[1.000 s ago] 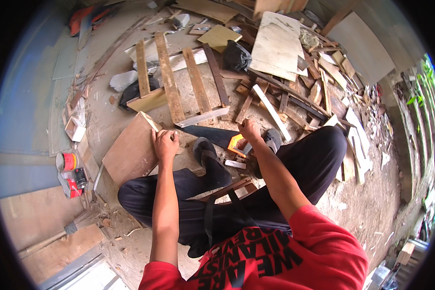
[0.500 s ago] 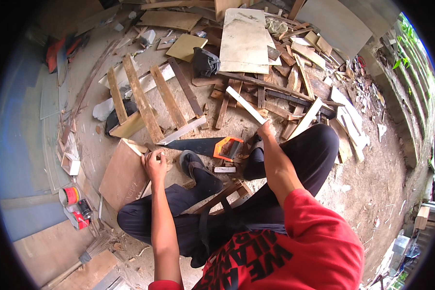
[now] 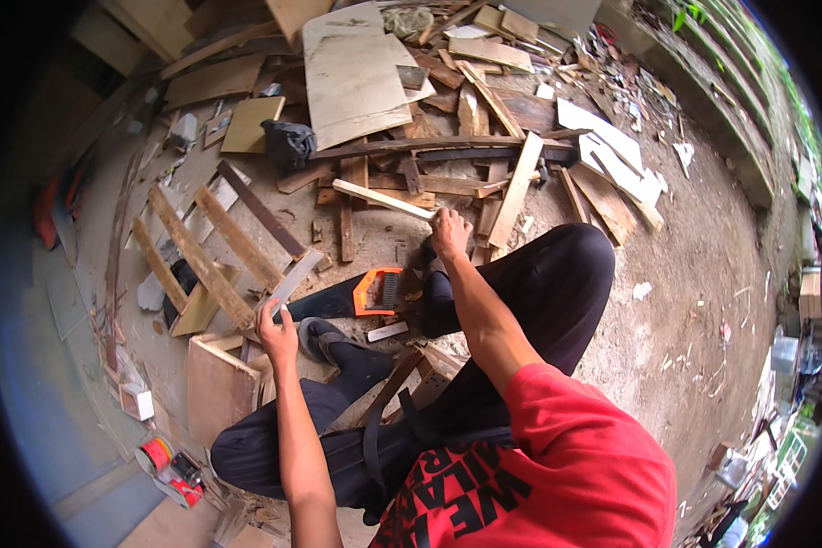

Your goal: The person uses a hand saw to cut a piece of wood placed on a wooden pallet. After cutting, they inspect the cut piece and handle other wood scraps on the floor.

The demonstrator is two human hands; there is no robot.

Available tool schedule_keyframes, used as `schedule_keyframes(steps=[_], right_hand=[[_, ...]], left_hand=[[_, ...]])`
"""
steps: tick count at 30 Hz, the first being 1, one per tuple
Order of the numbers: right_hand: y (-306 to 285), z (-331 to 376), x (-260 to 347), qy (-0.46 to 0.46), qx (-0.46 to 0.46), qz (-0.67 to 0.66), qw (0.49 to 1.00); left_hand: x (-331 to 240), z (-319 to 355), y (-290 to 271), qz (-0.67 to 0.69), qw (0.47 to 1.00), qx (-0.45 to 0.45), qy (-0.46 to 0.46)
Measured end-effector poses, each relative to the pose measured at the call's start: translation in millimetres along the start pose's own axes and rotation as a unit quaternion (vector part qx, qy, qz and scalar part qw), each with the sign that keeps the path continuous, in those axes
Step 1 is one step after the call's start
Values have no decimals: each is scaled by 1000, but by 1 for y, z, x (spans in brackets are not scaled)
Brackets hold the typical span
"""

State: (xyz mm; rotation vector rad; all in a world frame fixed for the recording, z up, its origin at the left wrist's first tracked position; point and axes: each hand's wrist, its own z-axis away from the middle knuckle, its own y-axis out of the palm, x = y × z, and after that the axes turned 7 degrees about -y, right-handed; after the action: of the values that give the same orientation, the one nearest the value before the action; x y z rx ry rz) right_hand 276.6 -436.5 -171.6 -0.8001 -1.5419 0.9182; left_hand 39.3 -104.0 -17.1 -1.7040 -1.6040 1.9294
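Observation:
My right hand [image 3: 451,235] is closed round the near end of a thin pale wooden strip [image 3: 382,198], which points away to the left. My left hand [image 3: 277,331] has its fingers closed on the near end of a pale crosspiece [image 3: 298,277] on a slatted wooden frame [image 3: 192,248]. Between my hands a handsaw [image 3: 324,303] with an orange handle lies on the ground. Just below my left hand stands a plywood box [image 3: 219,388], partly hidden by my arm and leg. A short white piece [image 3: 388,331] lies by my foot.
Ahead is a heap of scrap boards [image 3: 466,155] with a large pale panel [image 3: 352,78]. A black plastic bag [image 3: 289,144] sits beside it. White boards [image 3: 607,146] lie to the right. Tins or tape rolls [image 3: 155,454] stand at lower left. A stepped concrete edge [image 3: 703,110] runs along the right.
My left hand has moved from the plywood box up to the slatted frame's crosspiece. My right hand still holds the strip, now lying flatter. The whole view has shifted.

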Motion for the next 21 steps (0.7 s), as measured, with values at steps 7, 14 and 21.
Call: schedule_keyframes(steps=[7, 14, 21], right_hand=[[-25, -3, 2, 47, -125, -19, 991], [-14, 16, 9, 45, -56, -8, 997], [-16, 14, 13, 4, -58, -15, 998]], left_hand=[[-32, -14, 37, -3, 997, 19, 68], [-15, -92, 73, -82, 992, -43, -84], [-68, -141, 81, -289, 942, 34, -170]])
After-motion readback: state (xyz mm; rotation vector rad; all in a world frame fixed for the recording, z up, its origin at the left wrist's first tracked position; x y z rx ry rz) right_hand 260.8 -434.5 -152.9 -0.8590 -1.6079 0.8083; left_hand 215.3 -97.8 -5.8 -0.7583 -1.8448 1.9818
